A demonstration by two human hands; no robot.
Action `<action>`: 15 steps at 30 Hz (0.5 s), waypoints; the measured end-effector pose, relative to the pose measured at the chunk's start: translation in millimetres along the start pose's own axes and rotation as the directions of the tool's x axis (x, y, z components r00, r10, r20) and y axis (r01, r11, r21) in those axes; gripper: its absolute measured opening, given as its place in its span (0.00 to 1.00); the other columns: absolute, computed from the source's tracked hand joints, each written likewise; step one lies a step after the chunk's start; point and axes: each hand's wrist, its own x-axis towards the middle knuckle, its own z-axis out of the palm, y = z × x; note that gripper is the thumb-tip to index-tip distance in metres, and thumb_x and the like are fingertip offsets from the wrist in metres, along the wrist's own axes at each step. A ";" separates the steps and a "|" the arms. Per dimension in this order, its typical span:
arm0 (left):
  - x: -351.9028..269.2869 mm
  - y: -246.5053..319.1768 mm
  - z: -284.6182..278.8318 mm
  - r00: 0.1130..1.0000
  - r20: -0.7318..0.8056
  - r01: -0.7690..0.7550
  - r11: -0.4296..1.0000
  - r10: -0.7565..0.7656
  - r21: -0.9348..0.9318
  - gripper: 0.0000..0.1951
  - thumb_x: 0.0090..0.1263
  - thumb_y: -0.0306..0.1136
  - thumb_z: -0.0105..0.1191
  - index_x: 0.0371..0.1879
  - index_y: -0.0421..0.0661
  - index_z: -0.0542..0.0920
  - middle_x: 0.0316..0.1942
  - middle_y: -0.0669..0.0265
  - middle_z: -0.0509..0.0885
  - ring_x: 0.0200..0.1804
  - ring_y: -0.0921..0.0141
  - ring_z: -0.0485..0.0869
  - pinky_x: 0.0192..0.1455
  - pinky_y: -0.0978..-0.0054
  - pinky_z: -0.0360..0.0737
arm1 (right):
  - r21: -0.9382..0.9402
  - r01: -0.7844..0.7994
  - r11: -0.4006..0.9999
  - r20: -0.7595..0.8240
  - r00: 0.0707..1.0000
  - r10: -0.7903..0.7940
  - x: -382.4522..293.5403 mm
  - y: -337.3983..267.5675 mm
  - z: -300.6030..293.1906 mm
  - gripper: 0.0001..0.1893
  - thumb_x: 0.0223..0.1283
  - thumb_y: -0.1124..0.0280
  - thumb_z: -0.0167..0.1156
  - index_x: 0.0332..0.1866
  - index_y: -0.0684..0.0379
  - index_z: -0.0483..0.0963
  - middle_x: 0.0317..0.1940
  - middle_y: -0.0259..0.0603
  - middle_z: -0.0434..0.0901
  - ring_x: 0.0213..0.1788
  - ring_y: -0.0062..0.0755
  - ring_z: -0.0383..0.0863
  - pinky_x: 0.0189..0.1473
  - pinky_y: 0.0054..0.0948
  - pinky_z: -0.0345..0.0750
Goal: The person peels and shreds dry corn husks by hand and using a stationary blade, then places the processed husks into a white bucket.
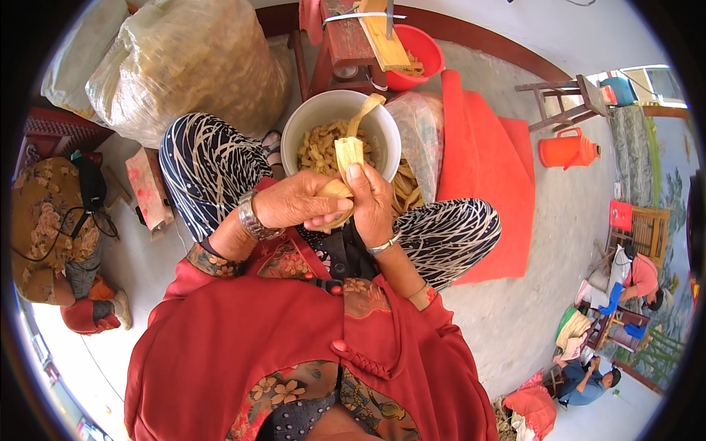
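Note:
My left hand (303,201), with a metal watch at its wrist, pinches a folded pale yellow strip of fibrous, leaf-like material between thumb and fingers. Close against it, my right hand (368,190), wearing a silver bangle, grips an upright flat part of the pale strip (349,150) with the thumb on its face. A loose end curls above the rim of the white bucket (291,132). Inside that bucket lie many short folded yellow pieces (322,144). Whether the parts in both hands are one piece, I cannot tell.
A large clear bag of similar pieces (193,66) stands at upper left. Ahead are a red wooden bench (353,47) and a red basin (430,47). Red cloth (485,182) lies on the right, near an orange jug (568,150). Other people sit at far left and right.

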 end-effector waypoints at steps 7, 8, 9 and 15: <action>-2.3 5.5 14.3 0.680 0.056 -0.164 0.077 0.731 0.984 0.12 0.51 0.30 0.65 0.32 0.43 0.77 0.43 0.63 0.76 0.33 0.60 0.81 0.31 0.68 0.80 | -0.094 -0.074 0.993 0.134 0.987 0.087 4.4 5.0 -12.5 0.24 0.73 0.59 0.42 0.22 0.65 0.67 0.16 0.32 0.65 0.23 0.18 0.61 0.26 0.26 0.63; -1.7 6.5 16.1 0.660 0.059 -0.177 0.078 0.749 0.981 0.12 0.51 0.30 0.65 0.31 0.43 0.77 0.41 0.63 0.77 0.33 0.61 0.82 0.31 0.68 0.80 | -0.097 -0.064 0.993 0.157 0.984 0.079 3.7 0.7 -13.1 0.25 0.73 0.57 0.42 0.22 0.65 0.68 0.17 0.33 0.65 0.23 0.19 0.62 0.26 0.26 0.64; -2.0 6.4 17.2 0.641 0.063 -0.191 0.079 0.765 0.978 0.12 0.52 0.30 0.64 0.31 0.43 0.77 0.39 0.63 0.78 0.33 0.61 0.82 0.30 0.68 0.80 | -0.100 -0.054 0.994 0.178 0.981 0.072 2.0 -2.2 -14.1 0.26 0.73 0.55 0.42 0.23 0.65 0.68 0.17 0.34 0.66 0.23 0.20 0.62 0.26 0.27 0.64; -2.4 0.3 9.9 0.848 -0.289 -0.054 0.614 0.445 0.788 0.07 0.61 0.29 0.61 0.33 0.44 0.76 0.27 0.69 0.79 0.30 0.75 0.80 0.29 0.79 0.75 | -0.217 0.115 0.969 0.356 0.934 -0.031 -1.0 9.5 -30.7 0.34 0.66 0.40 0.43 0.39 0.68 0.74 0.24 0.33 0.73 0.30 0.21 0.70 0.34 0.22 0.68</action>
